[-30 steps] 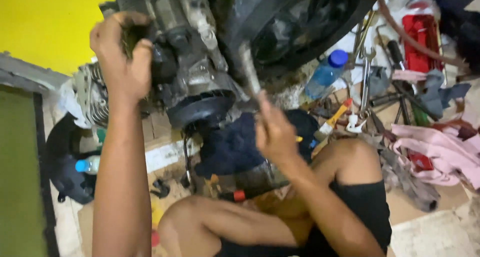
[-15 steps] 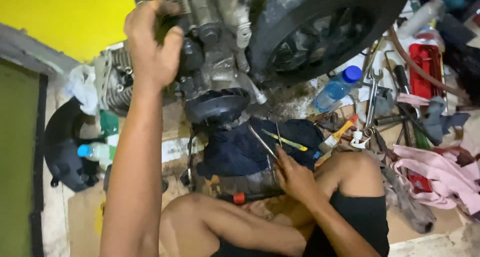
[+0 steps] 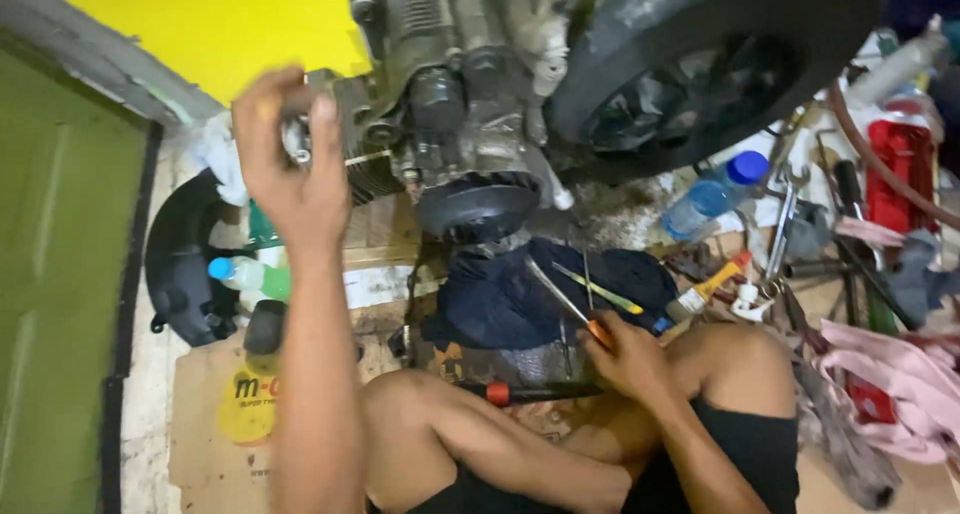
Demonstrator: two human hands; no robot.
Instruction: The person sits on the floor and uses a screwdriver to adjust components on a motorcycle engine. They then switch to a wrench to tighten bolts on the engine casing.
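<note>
The left hand [image 3: 285,164] is raised in front of the engine [image 3: 450,124], its fingers pinched shut on a small metal part [image 3: 296,139] that is too blurred to identify. The right hand [image 3: 625,354] rests low on the floor, closed around the orange handle of a screwdriver [image 3: 565,304], whose shaft lies across the dark blue cloth [image 3: 500,299] under the engine. A black wheel [image 3: 700,74] stands beside the engine, a plastic bottle [image 3: 710,194] just below it
</note>
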